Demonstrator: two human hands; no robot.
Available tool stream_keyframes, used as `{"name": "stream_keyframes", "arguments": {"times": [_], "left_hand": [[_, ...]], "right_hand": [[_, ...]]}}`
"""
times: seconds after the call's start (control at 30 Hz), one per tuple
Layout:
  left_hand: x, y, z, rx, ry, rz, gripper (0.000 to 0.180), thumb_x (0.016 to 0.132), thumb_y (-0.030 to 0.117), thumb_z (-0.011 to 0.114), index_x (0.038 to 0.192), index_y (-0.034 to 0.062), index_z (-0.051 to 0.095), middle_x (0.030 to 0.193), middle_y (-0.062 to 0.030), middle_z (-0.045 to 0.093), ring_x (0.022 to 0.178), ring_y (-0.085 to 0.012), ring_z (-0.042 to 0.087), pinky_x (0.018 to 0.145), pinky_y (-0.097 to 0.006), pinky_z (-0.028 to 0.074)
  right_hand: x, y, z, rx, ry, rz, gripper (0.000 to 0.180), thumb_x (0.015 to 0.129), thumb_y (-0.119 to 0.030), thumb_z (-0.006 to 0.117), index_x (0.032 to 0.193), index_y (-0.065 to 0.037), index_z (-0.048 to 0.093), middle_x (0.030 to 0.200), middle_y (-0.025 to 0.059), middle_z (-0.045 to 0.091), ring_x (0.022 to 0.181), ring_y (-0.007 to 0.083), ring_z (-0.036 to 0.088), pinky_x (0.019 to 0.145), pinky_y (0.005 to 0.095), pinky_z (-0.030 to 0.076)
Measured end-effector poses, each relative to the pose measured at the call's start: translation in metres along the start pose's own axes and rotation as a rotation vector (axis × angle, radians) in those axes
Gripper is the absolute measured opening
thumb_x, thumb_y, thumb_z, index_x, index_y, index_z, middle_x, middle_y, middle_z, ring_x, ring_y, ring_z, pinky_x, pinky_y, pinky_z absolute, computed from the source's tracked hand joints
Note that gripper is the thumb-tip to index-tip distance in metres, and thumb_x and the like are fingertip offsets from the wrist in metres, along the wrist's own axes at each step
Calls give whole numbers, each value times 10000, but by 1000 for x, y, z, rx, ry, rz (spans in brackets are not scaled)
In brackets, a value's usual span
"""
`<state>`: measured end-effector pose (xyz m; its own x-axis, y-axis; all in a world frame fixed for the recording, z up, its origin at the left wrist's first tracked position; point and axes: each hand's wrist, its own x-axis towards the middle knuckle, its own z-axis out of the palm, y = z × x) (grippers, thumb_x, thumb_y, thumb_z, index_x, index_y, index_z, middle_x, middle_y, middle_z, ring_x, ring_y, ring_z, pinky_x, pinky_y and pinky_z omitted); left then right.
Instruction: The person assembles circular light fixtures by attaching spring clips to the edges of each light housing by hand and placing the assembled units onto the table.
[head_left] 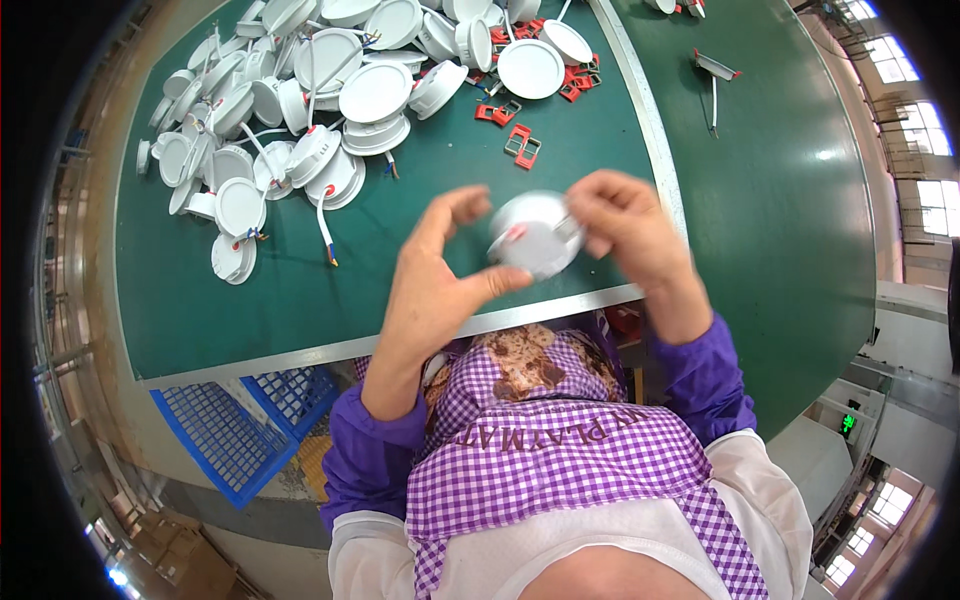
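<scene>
A round white downlight [540, 250] with a red spot is between my hands above the near edge of the green table, slightly blurred. My left hand [430, 285] curves around its left side, the thumb against the lower rim and the other fingers bent near the upper left. At the right rim, the fingers of my right hand [630, 225] pinch together by a small greyish part, too blurred to name. Beyond the hands lie red-and-metal clips [523, 146] and a large heap of white downlights [375, 92], some with short cables ending in coloured wires.
A pale metal strip [655, 130] divides the green tabletop [440, 165] from another green surface [770, 250] on the right. There lies a single downlight with a white cable [715, 68]. Below the table's left front edge stands a blue plastic crate [235, 440].
</scene>
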<state>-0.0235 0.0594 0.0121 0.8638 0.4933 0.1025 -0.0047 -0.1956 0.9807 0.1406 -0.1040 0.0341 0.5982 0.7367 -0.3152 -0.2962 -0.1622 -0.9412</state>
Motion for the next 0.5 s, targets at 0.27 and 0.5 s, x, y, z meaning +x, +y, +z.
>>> {"name": "stream_keyframes", "arguments": {"times": [0.27, 0.5], "left_hand": [[98, -19, -37, 954, 474, 399, 602, 763, 224, 779, 1288, 27, 562, 1263, -193, 572, 1240, -368, 476, 1042, -448, 394], [130, -48, -41, 1213, 469, 293, 555, 756, 235, 758, 1264, 78, 599, 1325, -173, 515, 1289, -360, 411, 1033, -457, 399]], "right_hand": [[15, -27, -115, -319, 809, -585, 216, 916, -121, 666, 1072, 27, 687, 866, 56, 684, 710, 103, 639, 605, 231, 470], [63, 12, -23, -1082, 187, -731, 225, 845, -16, 600, 1034, -95, 693, 1153, 111, 635, 1012, 318, 631, 826, 373, 530]]}}
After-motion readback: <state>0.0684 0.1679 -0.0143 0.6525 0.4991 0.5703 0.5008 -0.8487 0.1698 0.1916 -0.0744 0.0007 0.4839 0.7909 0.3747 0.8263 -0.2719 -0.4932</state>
